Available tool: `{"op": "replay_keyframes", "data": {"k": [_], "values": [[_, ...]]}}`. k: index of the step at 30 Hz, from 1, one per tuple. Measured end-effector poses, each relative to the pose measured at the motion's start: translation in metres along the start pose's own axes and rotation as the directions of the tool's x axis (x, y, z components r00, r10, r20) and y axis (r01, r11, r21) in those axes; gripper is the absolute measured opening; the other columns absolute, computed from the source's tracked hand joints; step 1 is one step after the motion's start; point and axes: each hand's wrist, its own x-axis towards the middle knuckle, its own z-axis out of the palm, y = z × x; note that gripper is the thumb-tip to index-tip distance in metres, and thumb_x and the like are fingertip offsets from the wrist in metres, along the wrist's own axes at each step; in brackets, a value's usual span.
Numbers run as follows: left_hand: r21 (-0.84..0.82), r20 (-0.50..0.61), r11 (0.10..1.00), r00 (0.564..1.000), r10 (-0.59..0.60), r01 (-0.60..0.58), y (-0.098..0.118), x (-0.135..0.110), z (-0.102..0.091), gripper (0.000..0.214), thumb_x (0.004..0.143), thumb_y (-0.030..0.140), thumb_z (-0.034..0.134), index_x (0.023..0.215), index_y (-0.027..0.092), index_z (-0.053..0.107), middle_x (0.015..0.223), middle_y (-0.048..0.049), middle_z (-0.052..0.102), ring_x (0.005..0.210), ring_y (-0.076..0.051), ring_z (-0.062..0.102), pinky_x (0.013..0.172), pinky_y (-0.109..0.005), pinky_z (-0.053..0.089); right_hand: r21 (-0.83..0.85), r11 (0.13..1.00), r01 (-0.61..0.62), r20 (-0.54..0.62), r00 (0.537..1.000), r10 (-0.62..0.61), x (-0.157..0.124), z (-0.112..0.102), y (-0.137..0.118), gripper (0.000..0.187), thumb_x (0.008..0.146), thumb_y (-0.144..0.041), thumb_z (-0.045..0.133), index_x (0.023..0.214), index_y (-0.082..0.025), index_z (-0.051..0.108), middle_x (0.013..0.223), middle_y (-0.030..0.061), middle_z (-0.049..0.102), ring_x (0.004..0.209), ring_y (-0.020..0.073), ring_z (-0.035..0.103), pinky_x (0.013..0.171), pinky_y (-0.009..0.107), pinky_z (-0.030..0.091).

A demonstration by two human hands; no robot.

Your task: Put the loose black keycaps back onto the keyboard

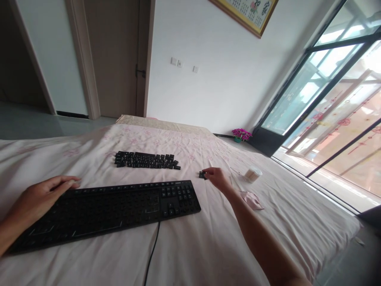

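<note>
A black keyboard (119, 208) lies on the pink floral sheet (208, 246), most of its main keys removed, the right-hand keypad still in place. My left hand (41, 194) rests flat on its left top corner, fingers stretched out. Beyond the keyboard's right end, my right hand (216, 176) pinches a small black keycap (203, 174) just above the sheet. Several loose black keycaps (145, 160) are laid in rows farther back.
A round tub of cotton swabs (252, 174) and a crumpled pink cloth (251, 199) lie right of my right hand. The keyboard cable (151, 254) runs toward me. Glass doors stand at the right, a door and wall behind.
</note>
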Motion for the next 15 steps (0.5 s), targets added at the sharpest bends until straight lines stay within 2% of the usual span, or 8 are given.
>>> {"op": "replay_keyframes", "data": {"k": [3, 5, 7, 12, 15], "values": [[-0.040, 0.029, 0.998, 0.999, -0.045, 0.046, -0.001, 0.001, -0.001, 0.047, 0.077, 0.054, 0.052, 0.111, 0.025, 0.067, 0.090, 0.0023, 0.076, 0.081, -0.019, 0.069, 0.054, -0.020, 0.047, 0.270, 0.962, 0.031, 0.170, 0.982, -0.080, -0.031, 0.019, -0.004, 0.035, 0.074, -0.026, 0.056, 0.104, -0.019, 0.073, 0.076, 0.0028, 0.071, 0.066, 0.0162, 0.062, 0.061, 0.026, 0.045], [-0.041, 0.026, 0.998, 0.999, -0.048, 0.049, -0.001, 0.001, -0.002, 0.046, 0.077, 0.053, 0.052, 0.110, 0.025, 0.068, 0.090, 0.0024, 0.076, 0.079, -0.019, 0.069, 0.053, -0.020, 0.046, 0.343, 0.939, 0.038, 0.226, 0.967, -0.122, -0.045, 0.028, -0.004, 0.035, 0.074, -0.024, 0.054, 0.104, -0.017, 0.073, 0.080, 0.0035, 0.072, 0.069, 0.0163, 0.062, 0.064, 0.027, 0.047], [-0.046, 0.028, 0.998, 0.999, -0.046, 0.048, 0.000, 0.001, -0.003, 0.046, 0.078, 0.054, 0.051, 0.109, 0.025, 0.068, 0.089, 0.0025, 0.076, 0.078, -0.018, 0.069, 0.054, -0.020, 0.046, 0.308, 0.949, 0.071, 0.206, 0.969, -0.139, -0.052, 0.029, -0.004, 0.035, 0.076, -0.023, 0.053, 0.103, -0.018, 0.073, 0.085, 0.0043, 0.072, 0.074, 0.0174, 0.063, 0.069, 0.028, 0.048], [-0.033, 0.031, 0.999, 0.999, -0.027, 0.028, 0.000, 0.001, -0.003, 0.046, 0.079, 0.053, 0.051, 0.109, 0.024, 0.068, 0.087, 0.0027, 0.076, 0.076, -0.017, 0.068, 0.055, -0.019, 0.046, 0.025, 0.984, 0.174, 0.022, 0.984, -0.175, -0.059, 0.020, -0.004, 0.035, 0.081, -0.021, 0.050, 0.109, -0.022, 0.071, 0.096, 0.0068, 0.069, 0.085, 0.0200, 0.063, 0.078, 0.033, 0.045], [0.008, -0.005, 1.000, 1.000, 0.027, -0.027, -0.002, 0.002, -0.001, 0.045, 0.079, 0.053, 0.050, 0.107, 0.024, 0.070, 0.085, 0.0028, 0.076, 0.075, -0.017, 0.068, 0.056, -0.018, 0.046, 0.012, 0.973, 0.230, 0.040, 0.972, -0.230, -0.062, 0.012, -0.005, 0.036, 0.083, -0.021, 0.049, 0.114, -0.023, 0.069, 0.099, 0.0066, 0.067, 0.084, 0.0182, 0.062, 0.078, 0.032, 0.044]]}}
